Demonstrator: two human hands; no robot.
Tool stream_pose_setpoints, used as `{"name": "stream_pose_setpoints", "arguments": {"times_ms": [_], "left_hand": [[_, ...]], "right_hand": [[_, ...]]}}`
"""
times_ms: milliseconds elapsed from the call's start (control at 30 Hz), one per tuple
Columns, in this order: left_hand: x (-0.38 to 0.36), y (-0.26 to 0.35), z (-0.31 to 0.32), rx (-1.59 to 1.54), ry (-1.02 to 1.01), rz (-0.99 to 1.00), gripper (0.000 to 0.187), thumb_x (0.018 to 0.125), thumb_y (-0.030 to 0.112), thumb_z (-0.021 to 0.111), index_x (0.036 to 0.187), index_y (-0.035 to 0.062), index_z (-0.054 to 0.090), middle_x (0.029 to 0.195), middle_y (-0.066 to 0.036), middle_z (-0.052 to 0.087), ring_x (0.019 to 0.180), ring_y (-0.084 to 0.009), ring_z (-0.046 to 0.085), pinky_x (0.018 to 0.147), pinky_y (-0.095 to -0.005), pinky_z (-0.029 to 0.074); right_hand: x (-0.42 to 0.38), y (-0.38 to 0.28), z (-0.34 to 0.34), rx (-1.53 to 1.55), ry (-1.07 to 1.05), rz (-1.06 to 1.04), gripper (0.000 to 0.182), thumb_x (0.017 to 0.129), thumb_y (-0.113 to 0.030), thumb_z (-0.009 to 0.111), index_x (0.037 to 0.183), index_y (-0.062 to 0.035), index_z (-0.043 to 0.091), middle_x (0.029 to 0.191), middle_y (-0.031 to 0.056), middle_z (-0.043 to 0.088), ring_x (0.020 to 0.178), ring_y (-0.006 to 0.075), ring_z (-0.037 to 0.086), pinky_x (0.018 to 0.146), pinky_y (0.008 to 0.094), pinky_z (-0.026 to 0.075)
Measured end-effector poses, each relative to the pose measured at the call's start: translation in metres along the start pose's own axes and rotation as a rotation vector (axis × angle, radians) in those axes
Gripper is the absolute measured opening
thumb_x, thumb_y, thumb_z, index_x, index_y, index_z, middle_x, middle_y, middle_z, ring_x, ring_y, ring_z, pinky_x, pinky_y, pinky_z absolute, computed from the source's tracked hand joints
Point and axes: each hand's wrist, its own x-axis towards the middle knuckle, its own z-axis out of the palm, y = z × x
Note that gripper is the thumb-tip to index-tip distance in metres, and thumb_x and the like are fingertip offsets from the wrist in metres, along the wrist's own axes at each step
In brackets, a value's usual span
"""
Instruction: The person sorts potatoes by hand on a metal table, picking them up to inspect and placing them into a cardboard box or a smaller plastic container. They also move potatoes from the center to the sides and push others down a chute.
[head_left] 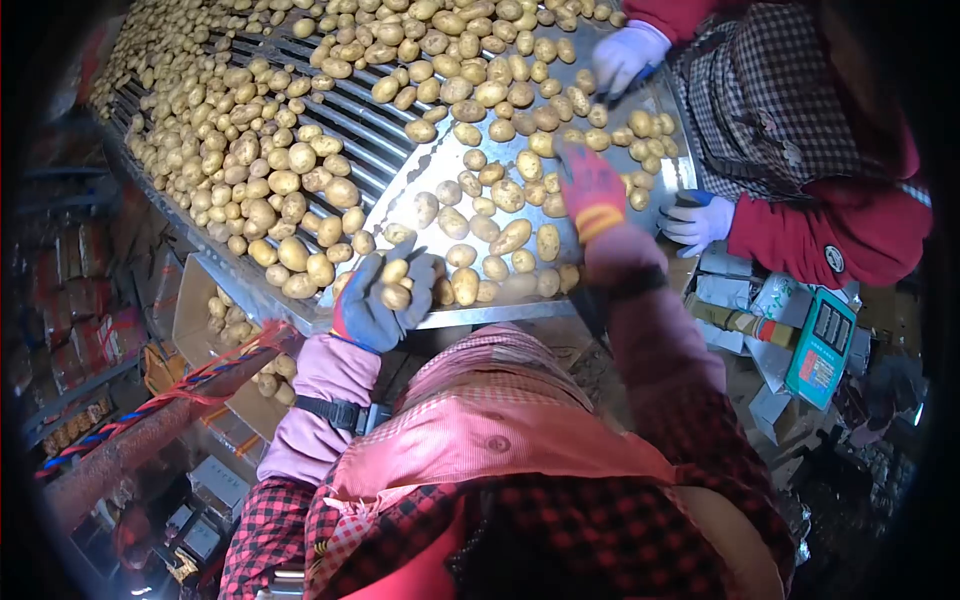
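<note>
My left hand (378, 305), in a grey-blue glove with a red cuff, is turned palm up at the near edge of the metal table. Its fingers curl around a couple of small potatoes (396, 284). My right hand (591, 188), in a red glove with a yellow cuff, reaches over the potatoes on the right part of the table. Motion smears its fingers, and whether anything is in them cannot be made out. Loose potatoes (511, 236) lie on the bare metal sheet (405, 210) between my two hands.
A large heap of potatoes (240, 150) covers the slatted bars (375, 150) at left. Across the corner, a co-worker's gloved hands (628, 58) are at the table. Below left stands a cardboard box (192, 312) with potatoes, beside a twisted rope (150, 405). A green scale display (822, 345) is at right.
</note>
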Motion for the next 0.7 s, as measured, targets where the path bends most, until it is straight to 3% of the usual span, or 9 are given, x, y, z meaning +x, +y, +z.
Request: {"name": "stream_pose_setpoints", "arguments": {"times_ms": [33, 67, 233, 333, 400, 533, 567, 667, 700], "left_hand": [[-0.001, 0.001, -0.019, -0.353, -0.079, -0.115, 0.047, 0.099, 0.024, 0.047, 0.140, 0.0011, 0.040, 0.140, -0.025, 0.044, 0.119, -0.0348, 0.053, 0.099, -0.0450, 0.049], [-0.007, -0.002, -0.017, 0.032, -0.061, -0.019, 0.046, 0.100, 0.027, 0.044, 0.139, 0.0023, 0.040, 0.142, -0.024, 0.043, 0.119, -0.0353, 0.052, 0.100, -0.0497, 0.046], [-0.032, -0.007, -0.024, 0.072, -0.049, -0.012, 0.049, 0.101, 0.036, 0.040, 0.139, 0.0048, 0.041, 0.142, -0.021, 0.044, 0.122, -0.0346, 0.051, 0.103, -0.0543, 0.043], [-0.039, -0.008, -0.037, 0.069, -0.052, 0.037, 0.051, 0.101, 0.039, 0.043, 0.141, 0.0082, 0.041, 0.140, -0.018, 0.047, 0.125, -0.0343, 0.051, 0.102, -0.0532, 0.044], [-0.048, -0.006, -0.048, 0.073, -0.057, 0.045, 0.051, 0.100, 0.040, 0.044, 0.141, 0.0093, 0.041, 0.138, -0.018, 0.049, 0.124, -0.0347, 0.051, 0.102, -0.0526, 0.045], [-0.055, -0.007, -0.061, 0.060, -0.109, 0.066, 0.049, 0.101, 0.038, 0.044, 0.140, 0.0092, 0.042, 0.136, -0.019, 0.050, 0.122, -0.0359, 0.052, 0.101, -0.0523, 0.046], [-0.057, -0.007, -0.060, 0.031, -0.121, 0.052, 0.049, 0.101, 0.037, 0.043, 0.140, 0.0084, 0.042, 0.135, -0.019, 0.050, 0.122, -0.0361, 0.052, 0.102, -0.0520, 0.046], [-0.063, -0.010, -0.057, 0.017, -0.089, 0.042, 0.048, 0.101, 0.036, 0.043, 0.140, 0.0079, 0.042, 0.135, -0.019, 0.050, 0.121, -0.0359, 0.053, 0.102, -0.0514, 0.045], [-0.064, -0.012, -0.059, 0.023, -0.086, 0.050, 0.048, 0.102, 0.036, 0.042, 0.141, 0.0072, 0.041, 0.134, -0.019, 0.051, 0.120, -0.0358, 0.053, 0.102, -0.0508, 0.045]], "right_hand": [[0.025, -0.002, 0.002, -0.029, -0.122, -0.010, 0.047, 0.084, -0.024, 0.066, 0.129, -0.0154, 0.055, 0.126, 0.0116, 0.060, 0.113, 0.0294, 0.059, 0.091, 0.0409, 0.051], [0.044, -0.005, 0.011, -0.050, -0.162, 0.011, 0.050, 0.083, -0.024, 0.067, 0.131, -0.0154, 0.054, 0.128, 0.0117, 0.059, 0.114, 0.0297, 0.059, 0.091, 0.0410, 0.050], [0.069, -0.002, 0.025, 0.051, -0.231, 0.065, 0.060, 0.083, -0.019, 0.068, 0.138, -0.0114, 0.048, 0.129, 0.0119, 0.059, 0.118, 0.0266, 0.059, 0.094, 0.0386, 0.050], [0.014, -0.002, 0.030, 1.046, -0.029, -0.033, 0.052, 0.083, -0.004, 0.063, 0.134, -0.0093, 0.053, 0.126, 0.0106, 0.060, 0.107, 0.0190, 0.062, 0.089, 0.0334, 0.050], [-0.015, -0.019, 0.019, 1.540, -0.309, 0.065, 0.057, 0.084, 0.001, 0.062, 0.138, -0.0081, 0.049, 0.126, 0.0083, 0.059, 0.110, 0.0148, 0.058, 0.093, 0.0297, 0.047], [-0.045, -0.050, -0.031, 2.109, -0.395, 0.179, 0.048, 0.091, -0.012, 0.064, 0.136, -0.0104, 0.048, 0.120, 0.0072, 0.057, 0.109, 0.0203, 0.060, 0.094, 0.0317, 0.050], [-0.040, -0.051, -0.040, 2.314, -0.476, 0.057, 0.038, 0.093, -0.021, 0.064, 0.129, -0.0128, 0.053, 0.113, 0.0058, 0.058, 0.105, 0.0215, 0.062, 0.092, 0.0347, 0.052], [-0.010, -0.046, -0.030, 1.740, -0.344, -0.010, 0.028, 0.096, -0.021, 0.059, 0.121, -0.0087, 0.057, 0.126, 0.0059, 0.052, 0.102, 0.0192, 0.061, 0.092, 0.0318, 0.051], [-0.002, -0.061, -0.049, 1.041, -0.307, -0.114, 0.027, 0.090, -0.027, 0.066, 0.109, -0.0078, 0.062, 0.121, 0.0064, 0.055, 0.096, 0.0195, 0.061, 0.088, 0.0312, 0.051]]}}
